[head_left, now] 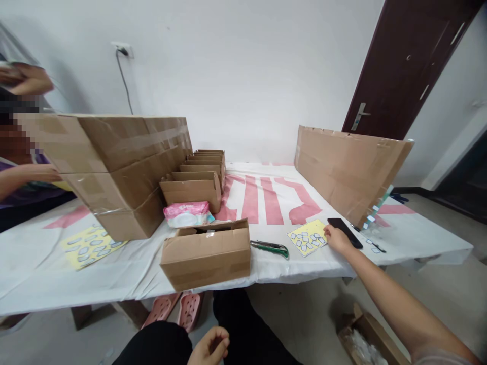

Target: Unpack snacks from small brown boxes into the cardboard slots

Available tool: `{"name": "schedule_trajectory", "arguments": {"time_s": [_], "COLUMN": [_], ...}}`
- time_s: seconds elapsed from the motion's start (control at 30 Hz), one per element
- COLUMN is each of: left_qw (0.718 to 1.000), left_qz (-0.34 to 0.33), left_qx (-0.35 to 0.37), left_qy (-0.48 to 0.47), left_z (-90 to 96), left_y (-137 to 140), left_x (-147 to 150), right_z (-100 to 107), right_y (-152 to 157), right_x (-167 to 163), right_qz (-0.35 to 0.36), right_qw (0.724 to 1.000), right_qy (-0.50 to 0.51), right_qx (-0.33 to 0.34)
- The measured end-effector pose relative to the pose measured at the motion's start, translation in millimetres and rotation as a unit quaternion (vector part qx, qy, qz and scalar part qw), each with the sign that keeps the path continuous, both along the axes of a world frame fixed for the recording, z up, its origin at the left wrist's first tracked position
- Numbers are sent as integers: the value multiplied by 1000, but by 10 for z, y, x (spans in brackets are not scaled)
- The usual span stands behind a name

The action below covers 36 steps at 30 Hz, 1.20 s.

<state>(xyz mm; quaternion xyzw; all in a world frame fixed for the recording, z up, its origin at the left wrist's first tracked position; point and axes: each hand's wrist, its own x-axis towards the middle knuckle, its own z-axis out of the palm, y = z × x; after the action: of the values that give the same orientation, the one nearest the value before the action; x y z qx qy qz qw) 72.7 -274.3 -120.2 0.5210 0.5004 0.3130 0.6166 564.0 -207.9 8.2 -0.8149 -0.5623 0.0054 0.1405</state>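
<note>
My right hand (337, 239) has its fingers pinched together at the right edge of a yellow sheet (304, 238) dotted with small pale, dark-outlined pieces. Whatever those fingers hold, if anything, is too small to make out. Partly beneath that hand lies a black phone (346, 232). Down over my lap, my left hand (210, 347) is curled, thumb against the fingers, and its inside is hidden. A green box cutter (271, 248) rests between the yellow sheet and an open cardboard box (207, 258) at the table's front edge.
Stacked cartons (125, 167) form a wall on the left, beside a row of open boxes (194, 190) and a pink wipes pack (187, 214). A cardboard panel (346, 172) stands right. Another yellow sheet (91, 247) lies left, near another person's arm (28, 176).
</note>
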Motion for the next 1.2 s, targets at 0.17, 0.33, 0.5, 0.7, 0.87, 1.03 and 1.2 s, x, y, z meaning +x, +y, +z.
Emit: {"name": "schedule_trajectory", "arguments": {"time_s": [0.17, 0.33, 0.5, 0.7, 0.87, 1.03, 1.2], "left_qw": [999, 999, 999, 999, 999, 996, 967], "left_qz": [11, 31, 32, 36, 45, 46, 21], "left_qx": [28, 30, 20, 17, 13, 60, 220], "left_qy": [11, 11, 16, 22, 21, 43, 129], "left_z": [122, 154, 34, -42, -111, 106, 817], "left_y": [-20, -33, -60, -79, -104, -181, -99], "left_x": [-42, -139, -219, -282, -228, -121, -284], "right_z": [-74, 4, -33, -150, -147, -126, -84], "right_y": [-24, -18, -12, 18, 4, 58, 246], "right_x": [14, -45, -170, -289, -259, -167, -43], "right_qz": [-1, -14, 7, 39, 56, 58, 62], "right_qw": [1000, 999, 998, 994, 993, 993, 990], "right_qy": [-4, -29, -65, -89, -77, -31, 32], "right_qx": [-28, -21, -15, -39, -63, -95, -119]}}
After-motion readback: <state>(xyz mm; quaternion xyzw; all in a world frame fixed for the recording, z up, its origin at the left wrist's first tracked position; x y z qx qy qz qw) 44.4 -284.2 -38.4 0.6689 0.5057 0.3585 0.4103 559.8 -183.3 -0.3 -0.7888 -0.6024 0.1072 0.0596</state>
